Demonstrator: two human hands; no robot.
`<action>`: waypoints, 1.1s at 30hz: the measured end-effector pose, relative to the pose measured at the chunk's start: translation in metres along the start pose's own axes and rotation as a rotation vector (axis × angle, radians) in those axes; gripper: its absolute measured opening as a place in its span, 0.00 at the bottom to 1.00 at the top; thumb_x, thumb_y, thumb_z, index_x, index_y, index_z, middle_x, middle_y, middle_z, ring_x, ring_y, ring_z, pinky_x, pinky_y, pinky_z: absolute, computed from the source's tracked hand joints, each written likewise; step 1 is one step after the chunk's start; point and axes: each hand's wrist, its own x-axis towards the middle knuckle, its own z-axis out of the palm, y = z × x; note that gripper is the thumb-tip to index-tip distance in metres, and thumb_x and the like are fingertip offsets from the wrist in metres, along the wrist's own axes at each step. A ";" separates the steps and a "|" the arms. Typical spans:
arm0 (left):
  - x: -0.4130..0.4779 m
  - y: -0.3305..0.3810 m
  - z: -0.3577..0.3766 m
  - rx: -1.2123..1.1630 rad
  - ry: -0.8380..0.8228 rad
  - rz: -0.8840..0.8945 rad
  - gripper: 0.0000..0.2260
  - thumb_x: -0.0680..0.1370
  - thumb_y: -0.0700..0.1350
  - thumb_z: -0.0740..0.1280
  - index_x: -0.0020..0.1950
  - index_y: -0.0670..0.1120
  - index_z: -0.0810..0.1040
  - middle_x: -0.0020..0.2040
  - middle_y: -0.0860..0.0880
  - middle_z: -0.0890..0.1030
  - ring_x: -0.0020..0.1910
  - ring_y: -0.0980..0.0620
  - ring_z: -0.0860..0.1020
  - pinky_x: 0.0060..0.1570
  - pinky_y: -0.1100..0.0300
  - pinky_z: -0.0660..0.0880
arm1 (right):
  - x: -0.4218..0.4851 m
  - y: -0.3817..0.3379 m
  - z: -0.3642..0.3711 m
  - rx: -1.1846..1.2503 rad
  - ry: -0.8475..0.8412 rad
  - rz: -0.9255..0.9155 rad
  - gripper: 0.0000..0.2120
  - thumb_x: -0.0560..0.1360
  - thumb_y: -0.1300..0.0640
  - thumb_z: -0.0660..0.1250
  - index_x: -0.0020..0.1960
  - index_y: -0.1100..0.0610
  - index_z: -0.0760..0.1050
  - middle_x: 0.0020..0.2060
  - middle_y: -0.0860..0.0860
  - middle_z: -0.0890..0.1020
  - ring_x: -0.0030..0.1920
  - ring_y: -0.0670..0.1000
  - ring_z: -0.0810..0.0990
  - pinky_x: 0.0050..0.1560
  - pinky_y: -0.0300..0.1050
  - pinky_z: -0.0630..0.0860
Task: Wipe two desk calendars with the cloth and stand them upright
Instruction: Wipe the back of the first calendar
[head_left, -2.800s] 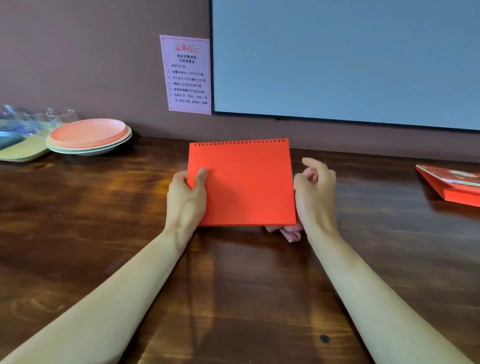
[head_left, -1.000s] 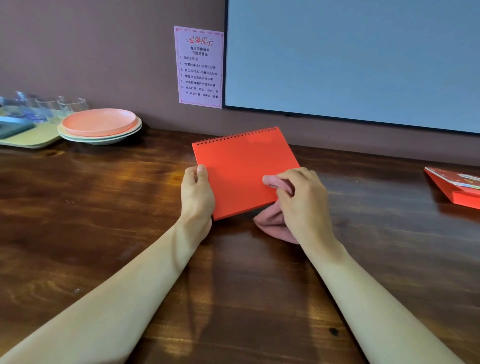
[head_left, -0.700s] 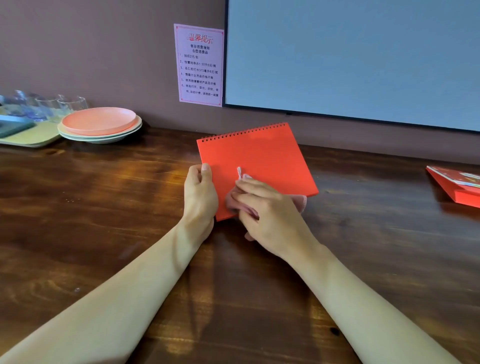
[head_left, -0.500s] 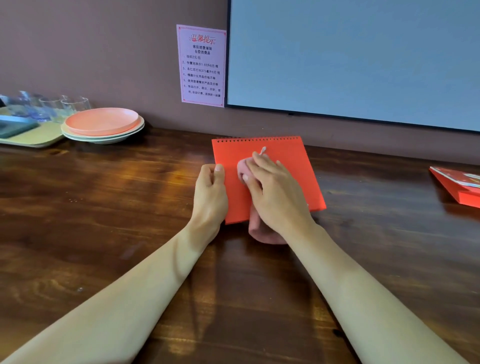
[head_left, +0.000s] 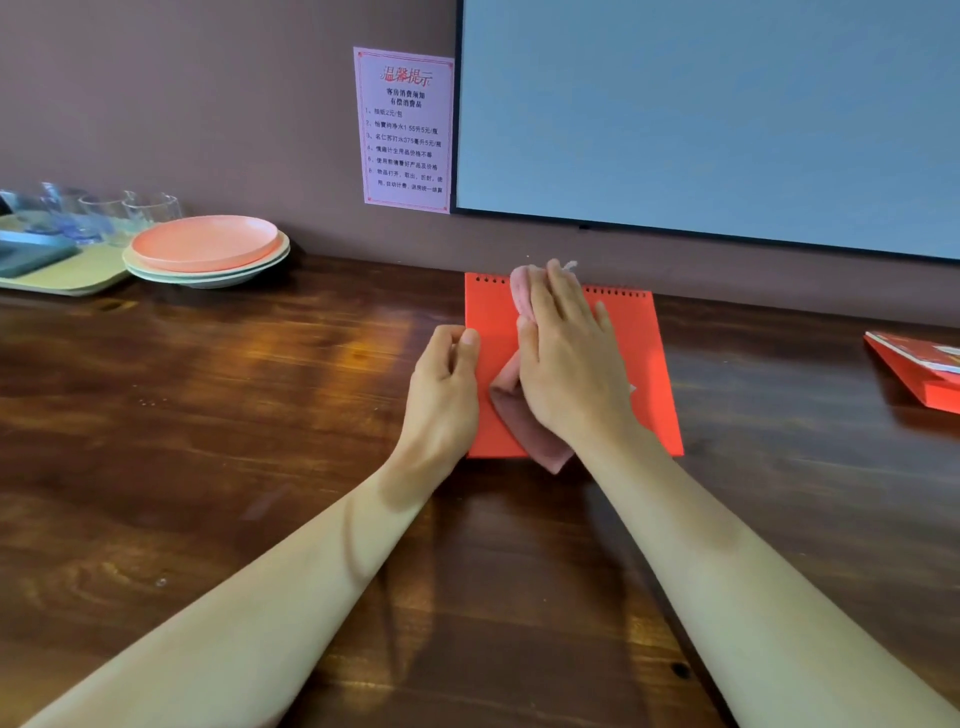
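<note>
A red spiral-bound desk calendar (head_left: 641, 364) lies flat on the wooden table (head_left: 234, 415), its spiral edge toward the wall. My left hand (head_left: 444, 384) pinches the calendar's left edge between thumb and fingers. My right hand (head_left: 569, 364) presses a pink cloth (head_left: 524, 421) onto the red cover, fingertips near the spiral edge; the cloth sticks out past my fingers at the top and trails off the near edge. A second red calendar (head_left: 919, 374) lies flat at the far right, partly cut off by the frame.
A stack of plates (head_left: 205, 249) with a pink one on top sits at the back left, beside a pale green tray (head_left: 67, 273) with several glasses (head_left: 130, 213). A printed notice (head_left: 405, 130) and a large screen (head_left: 701, 114) hang on the wall behind.
The calendar went from tilted up in both hands to flat on the table. My right hand brought the cloth onto the cover and slid it from the near edge up to the spiral edge.
</note>
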 end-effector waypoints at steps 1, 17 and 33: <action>-0.002 0.000 0.000 -0.002 -0.006 0.005 0.13 0.88 0.54 0.59 0.55 0.49 0.79 0.48 0.48 0.85 0.48 0.46 0.83 0.55 0.44 0.81 | 0.001 -0.003 0.000 0.011 -0.001 0.027 0.26 0.87 0.52 0.50 0.84 0.54 0.55 0.84 0.55 0.55 0.84 0.54 0.51 0.81 0.60 0.54; -0.006 0.000 0.002 -0.078 -0.027 0.036 0.11 0.89 0.50 0.59 0.61 0.47 0.79 0.45 0.50 0.86 0.43 0.60 0.84 0.46 0.61 0.82 | -0.009 -0.014 0.002 0.128 -0.081 -0.200 0.27 0.86 0.62 0.52 0.84 0.54 0.55 0.84 0.53 0.56 0.84 0.53 0.50 0.81 0.56 0.55; -0.001 -0.001 -0.003 -0.364 -0.005 -0.211 0.10 0.87 0.43 0.62 0.65 0.45 0.80 0.58 0.49 0.88 0.58 0.53 0.86 0.60 0.54 0.83 | -0.030 -0.021 0.009 0.281 -0.250 -0.252 0.26 0.87 0.57 0.54 0.84 0.47 0.56 0.83 0.46 0.58 0.84 0.47 0.51 0.83 0.49 0.50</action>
